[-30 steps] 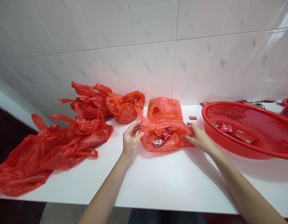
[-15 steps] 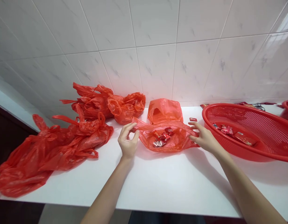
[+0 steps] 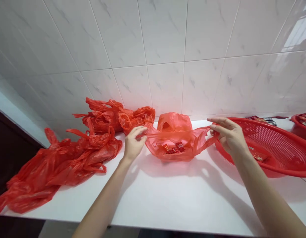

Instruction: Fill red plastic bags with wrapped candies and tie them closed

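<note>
A thin red plastic bag point(image 3: 167, 157) is stretched between my two hands over the white table, its mouth spread toward me. Several small wrapped snacks point(image 3: 179, 146), mostly red, lie in the bottom of it. On the left side of the bag, my left hand point(image 3: 134, 143) pinches the edge between thumb and fingers. My right hand point(image 3: 228, 135) grips the opposite edge, raised in front of the basket's near left rim. Directly behind the held bag, another red bag point(image 3: 176, 119) stands by the wall with its opening facing me.
Several filled red plastic bags point(image 3: 75, 162) are heaped along the left and back of the white table point(image 3: 167, 198). At right sits a large red mesh basket point(image 3: 279, 142) with a few packets inside. A second red container point(image 3: 303, 120) is beyond it, near the tiled wall.
My right hand has risen and moved right, pulling the bag's edge out wider. The bag's near side looks higher, hiding some of the snacks. The camera view has tilted slightly upward.
</note>
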Motion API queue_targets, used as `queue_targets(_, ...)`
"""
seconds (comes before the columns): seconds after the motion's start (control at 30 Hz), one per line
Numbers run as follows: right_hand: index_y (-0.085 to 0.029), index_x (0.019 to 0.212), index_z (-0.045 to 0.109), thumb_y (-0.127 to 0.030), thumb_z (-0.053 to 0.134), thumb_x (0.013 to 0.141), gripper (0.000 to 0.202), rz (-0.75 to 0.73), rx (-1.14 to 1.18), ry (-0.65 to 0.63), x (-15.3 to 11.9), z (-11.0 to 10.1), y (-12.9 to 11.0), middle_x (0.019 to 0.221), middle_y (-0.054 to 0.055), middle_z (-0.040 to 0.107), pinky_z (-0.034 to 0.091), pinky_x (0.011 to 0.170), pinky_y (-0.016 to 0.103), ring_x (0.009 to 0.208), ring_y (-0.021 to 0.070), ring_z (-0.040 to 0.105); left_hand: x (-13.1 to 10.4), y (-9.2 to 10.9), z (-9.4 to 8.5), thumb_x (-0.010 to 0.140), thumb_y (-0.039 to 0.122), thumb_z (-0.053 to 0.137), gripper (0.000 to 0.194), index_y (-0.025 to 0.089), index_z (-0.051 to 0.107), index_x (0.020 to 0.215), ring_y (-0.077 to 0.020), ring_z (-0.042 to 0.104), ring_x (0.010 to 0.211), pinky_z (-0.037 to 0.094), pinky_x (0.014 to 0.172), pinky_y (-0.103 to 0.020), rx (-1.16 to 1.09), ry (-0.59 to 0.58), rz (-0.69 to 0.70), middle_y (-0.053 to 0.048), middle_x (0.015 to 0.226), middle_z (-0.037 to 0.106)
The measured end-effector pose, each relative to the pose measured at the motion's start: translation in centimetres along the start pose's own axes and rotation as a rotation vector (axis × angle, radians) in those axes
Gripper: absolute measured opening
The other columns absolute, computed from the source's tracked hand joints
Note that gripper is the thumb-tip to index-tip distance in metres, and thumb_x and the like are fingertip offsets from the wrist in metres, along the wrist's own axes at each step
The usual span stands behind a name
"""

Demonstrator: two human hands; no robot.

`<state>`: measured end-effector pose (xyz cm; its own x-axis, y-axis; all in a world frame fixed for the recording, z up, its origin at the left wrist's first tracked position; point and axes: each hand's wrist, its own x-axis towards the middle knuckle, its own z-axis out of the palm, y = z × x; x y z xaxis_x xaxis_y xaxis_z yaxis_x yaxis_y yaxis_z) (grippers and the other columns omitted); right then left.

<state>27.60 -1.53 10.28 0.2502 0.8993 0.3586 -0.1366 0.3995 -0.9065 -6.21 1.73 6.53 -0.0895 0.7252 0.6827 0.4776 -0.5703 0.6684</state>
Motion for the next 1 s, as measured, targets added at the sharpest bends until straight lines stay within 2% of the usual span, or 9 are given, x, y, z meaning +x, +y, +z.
queue_targets(0.13,-0.026,0.081,0.071,-0.026,0.083,0.060,0.024,-0.102,0.053,-0.032,1.9,-0.1,-3.7,0.100,0.003,0.074,0.055,0.068,0.032,0.064,0.0113,0.060,3.9,2.7,-1.3,0.067,0.019,0.070,0.028,0.020,0.078,0.094,-0.0228,0.070,0.098,0.058,0.093,-0.038,-0.087,-0.012,0.010,-0.007,0.103,0.076)
queue_targets(0.2,-0.025,0.082,0.071,-0.028,0.083,0.061,0.025,-0.118,0.015,-0.089,2.4,0.1,-4.5,0.098,0.003,0.073,0.056,0.072,0.035,0.068,0.0137,0.062,5.0,4.0,-1.4,0.064,0.016,0.069,0.025,0.020,0.078,0.087,-0.0232,0.070,0.096,0.058,0.092,-0.039,-0.107,-0.043,0.000,-0.006,0.097,0.077)
queue_targets(0.3,-0.022,0.084,0.073,-0.030,0.083,0.064,0.024,-0.102,-0.066,-0.141,2.6,0.6,-5.0,0.084,0.003,0.071,0.057,0.075,0.038,0.071,0.0164,0.064,5.6,5.5,-1.1,0.062,0.012,0.065,0.021,0.020,0.078,0.077,-0.0224,0.070,0.090,0.059,0.088,-0.037,-0.122,-0.058,0.007,-0.006,0.090,0.076)
queue_targets(0.4,-0.023,0.081,0.073,-0.028,0.083,0.066,0.019,-0.173,-0.029,-0.093,2.4,1.1,-5.5,0.080,0.001,0.070,0.057,0.078,0.037,0.072,0.0156,0.065,5.6,6.7,-0.9,0.063,0.011,0.062,0.024,0.020,0.078,0.078,-0.0212,0.070,0.090,0.059,0.088,-0.036,-0.177,-0.008,0.020,-0.004,0.089,0.075)
queue_targets(0.5,-0.021,0.085,0.074,-0.031,0.079,0.071,0.018,-0.184,-0.046,-0.140,1.8,1.6,-6.0,0.074,0.001,0.069,0.058,0.079,0.037,0.074,0.0171,0.067,5.2,7.5,-0.4,0.062,0.011,0.060,0.024,0.021,0.078,0.074,-0.0208,0.069,0.089,0.058,0.085,-0.035,-0.230,-0.021,-0.005,-0.003,0.085,0.075)
queue_targets(0.6,-0.019,0.094,0.073,-0.036,0.076,0.077,0.024,-0.167,-0.109,-0.193,1.0,2.2,-5.8,0.078,0.004,0.072,0.057,0.080,0.039,0.079,0.0202,0.070,4.5,7.7,0.6,0.061,0.011,0.061,0.023,0.021,0.078,0.072,-0.0207,0.069,0.086,0.058,0.082,-0.034,-0.288,0.003,-0.066,-0.003,0.084,0.074)
queue_targets(0.8,-0.020,0.091,0.071,-0.036,0.073,0.081,0.019,-0.292,-0.083,-0.075,0.1,3.3,-4.5,0.112,0.008,0.073,0.057,0.081,0.036,0.078,0.0172,0.072,4.3,6.5,2.4,0.065,0.015,0.066,0.018,0.018,0.078,0.078,-0.0200,0.067,0.083,0.057,0.079,-0.034,-0.299,0.321,-0.067,-0.005,0.084,0.071)
queue_targets(0.9,-0.021,0.090,0.072,-0.032,0.073,0.081,0.015,-0.323,-0.043,-0.037,0.3,3.3,-4.2,0.110,0.008,0.074,0.058,0.080,0.035,0.077,0.0169,0.073,4.5,5.6,2.5,0.071,0.015,0.064,0.017,0.019,0.079,0.079,-0.0179,0.064,0.078,0.056,0.076,-0.033,-0.086,0.396,0.064,-0.004,0.081,0.066)
queue_targets(1.0,-0.022,0.090,0.073,-0.033,0.074,0.080,0.015,-0.335,-0.042,-0.034,0.7,3.3,-3.9,0.109,0.007,0.075,0.058,0.079,0.035,0.078,0.0180,0.073,4.5,5.0,2.5,0.074,0.005,0.054,0.030,0.021,0.080,0.080,-0.0178,0.062,0.081,0.054,0.080,-0.034,0.185,0.414,0.275,-0.004,0.083,0.062)
